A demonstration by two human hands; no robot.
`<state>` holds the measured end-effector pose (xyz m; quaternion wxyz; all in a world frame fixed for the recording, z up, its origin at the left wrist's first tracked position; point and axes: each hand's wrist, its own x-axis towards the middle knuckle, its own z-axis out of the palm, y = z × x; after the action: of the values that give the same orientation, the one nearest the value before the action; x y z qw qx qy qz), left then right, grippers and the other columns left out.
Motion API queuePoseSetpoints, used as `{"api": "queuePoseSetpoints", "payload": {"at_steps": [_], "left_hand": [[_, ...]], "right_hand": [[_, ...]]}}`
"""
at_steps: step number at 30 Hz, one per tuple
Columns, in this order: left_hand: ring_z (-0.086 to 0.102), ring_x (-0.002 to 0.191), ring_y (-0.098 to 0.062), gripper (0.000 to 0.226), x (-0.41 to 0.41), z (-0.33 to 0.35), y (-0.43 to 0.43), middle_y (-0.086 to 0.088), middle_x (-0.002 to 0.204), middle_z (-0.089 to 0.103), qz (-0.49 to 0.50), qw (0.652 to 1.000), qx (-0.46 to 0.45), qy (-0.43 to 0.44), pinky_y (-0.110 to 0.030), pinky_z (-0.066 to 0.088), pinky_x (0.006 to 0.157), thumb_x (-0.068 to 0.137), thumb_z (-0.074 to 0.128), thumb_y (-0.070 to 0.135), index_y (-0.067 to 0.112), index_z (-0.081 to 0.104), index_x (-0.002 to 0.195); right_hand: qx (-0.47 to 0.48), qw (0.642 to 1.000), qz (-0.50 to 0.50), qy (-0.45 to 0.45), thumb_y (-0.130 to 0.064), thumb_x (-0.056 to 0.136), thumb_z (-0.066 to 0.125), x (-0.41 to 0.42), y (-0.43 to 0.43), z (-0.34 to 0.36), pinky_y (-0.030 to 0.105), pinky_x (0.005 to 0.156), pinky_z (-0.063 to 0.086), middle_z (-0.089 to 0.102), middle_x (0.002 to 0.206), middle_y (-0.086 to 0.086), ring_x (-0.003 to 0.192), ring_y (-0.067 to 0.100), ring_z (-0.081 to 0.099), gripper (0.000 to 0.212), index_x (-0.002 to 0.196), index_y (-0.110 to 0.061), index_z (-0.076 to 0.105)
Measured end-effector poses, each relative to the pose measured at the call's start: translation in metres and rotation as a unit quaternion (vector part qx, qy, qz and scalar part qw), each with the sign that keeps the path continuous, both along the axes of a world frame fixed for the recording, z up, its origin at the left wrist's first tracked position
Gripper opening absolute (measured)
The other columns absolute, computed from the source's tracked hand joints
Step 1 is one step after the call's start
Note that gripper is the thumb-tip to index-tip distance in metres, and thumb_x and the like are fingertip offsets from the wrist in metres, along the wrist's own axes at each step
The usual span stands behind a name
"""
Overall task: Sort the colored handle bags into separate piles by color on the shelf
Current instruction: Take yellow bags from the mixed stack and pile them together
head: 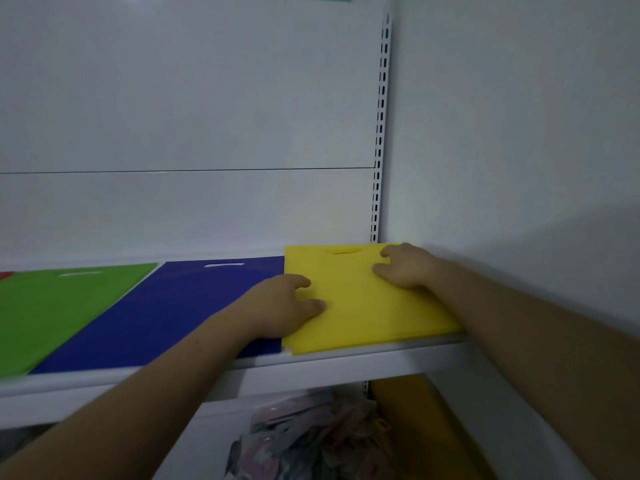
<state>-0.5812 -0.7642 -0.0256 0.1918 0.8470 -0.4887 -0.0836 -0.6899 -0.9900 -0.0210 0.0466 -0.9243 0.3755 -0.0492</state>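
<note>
Above the shelf the room is open, back to the rear panel. The side wall closes off the right, just beside the yellow pile. Blue bags meet the pile's left edge, with green bags beyond.

Flat handle bags lie sorted by colour in a row along the white metal shelf.
At the right end, against the corner, a stack of flat yellow bags overhangs the front lip slightly. Touching its left edge lies the dark blue flat bag, then the green flat bag, each with its cut-out handle slot at the far end. A sliver of a red bag shows at the far left.
</note>
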Motion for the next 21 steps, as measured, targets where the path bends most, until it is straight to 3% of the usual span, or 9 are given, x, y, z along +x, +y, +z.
{"api": "queuePoseSetpoints", "payload": {"at_steps": [4,9,14,21], "left_hand": [[0.045,0.125,-0.019,0.062,-0.013,0.0,0.006,-0.002,0.144,0.041,-0.03,0.999,0.028,-0.005,-0.028,0.036,0.097,0.088,0.048,0.058,0.03,0.036,0.142],[0.037,0.132,-0.018,0.074,-0.025,0.002,0.012,0.003,0.15,0.033,-0.061,0.996,0.057,-0.012,-0.031,0.031,0.105,0.08,0.05,0.067,0.031,0.034,0.143],[0.026,0.14,-0.016,0.087,-0.032,0.003,0.018,0.009,0.156,0.02,-0.084,0.994,0.068,-0.017,-0.031,0.024,0.11,0.074,0.058,0.068,0.033,0.026,0.147],[0.019,0.143,-0.02,0.084,-0.035,-0.002,0.018,0.004,0.159,0.011,-0.086,0.99,0.078,-0.081,-0.034,0.019,0.114,0.08,0.049,0.069,0.031,0.02,0.149]], "right_hand": [[0.035,0.998,0.012,0.055,-0.057,0.097,0.033,-0.005,0.005,0.003,0.033,0.108,0.029,0.028,0.154,0.006,0.139,0.024,0.031,0.067,0.147,-0.013,0.032],[0.021,0.996,0.006,0.089,-0.051,0.1,0.031,-0.008,0.008,0.008,0.033,0.104,0.034,0.038,0.148,0.011,0.132,0.026,0.04,0.061,0.142,-0.008,0.04],[0.039,0.996,0.002,0.085,-0.055,0.099,0.028,-0.01,0.008,0.006,0.035,0.108,0.031,0.032,0.151,0.011,0.136,0.026,0.036,0.067,0.146,-0.008,0.035],[0.054,0.996,0.002,0.071,-0.061,0.095,0.031,-0.009,0.008,0.002,0.036,0.108,0.03,0.031,0.153,0.01,0.136,0.027,0.035,0.073,0.147,-0.009,0.031]]}}
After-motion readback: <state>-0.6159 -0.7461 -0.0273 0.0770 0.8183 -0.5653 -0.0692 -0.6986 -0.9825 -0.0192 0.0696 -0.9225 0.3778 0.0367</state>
